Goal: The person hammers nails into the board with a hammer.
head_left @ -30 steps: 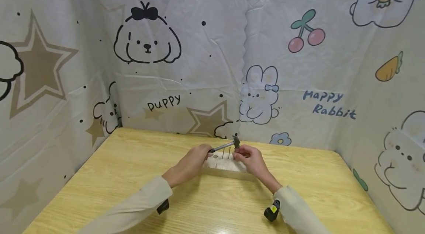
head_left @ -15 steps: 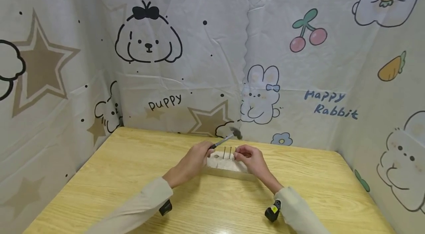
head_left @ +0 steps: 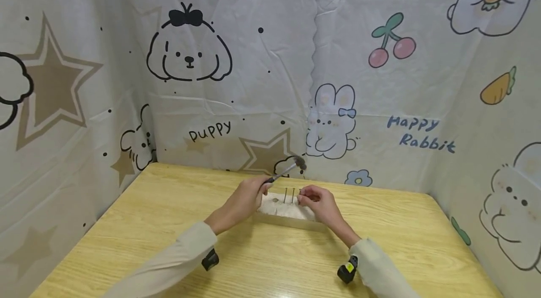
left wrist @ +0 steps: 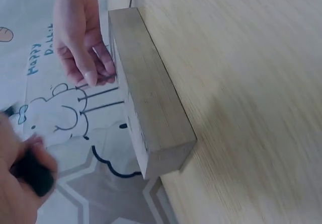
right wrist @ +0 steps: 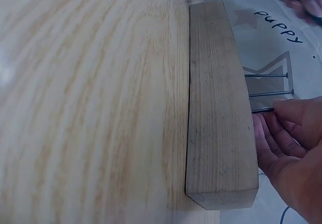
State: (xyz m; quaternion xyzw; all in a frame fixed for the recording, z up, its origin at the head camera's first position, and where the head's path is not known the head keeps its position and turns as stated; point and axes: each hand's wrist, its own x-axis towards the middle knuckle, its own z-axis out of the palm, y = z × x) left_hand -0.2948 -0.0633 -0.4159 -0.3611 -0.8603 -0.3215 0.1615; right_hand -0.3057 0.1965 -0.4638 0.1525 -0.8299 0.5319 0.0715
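My left hand (head_left: 245, 202) grips a small hammer by its dark handle; the hammer head (head_left: 300, 163) is raised above the block, apart from the nails. A pale wooden block (head_left: 291, 223) lies on the table. Two nails (right wrist: 269, 93) stand upright in it, side by side. Beside them my right hand (head_left: 322, 203) pinches a third nail (right wrist: 262, 110) between thumb and fingertips, its lower end at the block's top. In the left wrist view the handle's dark end (left wrist: 36, 172) shows in the blurred left hand. The hammer head is outside both wrist views.
The light wood table (head_left: 270, 260) extends around the block. Behind it and at both sides hang pale printed cloths (head_left: 262, 77). Another thin dark nail-like piece (left wrist: 130, 3) sticks up by the block's far end in the left wrist view.
The hammer head has risen from close by the right hand to above the nails, as my left hand tilted it upward. The right hand has kept its pinch on the nail in place.
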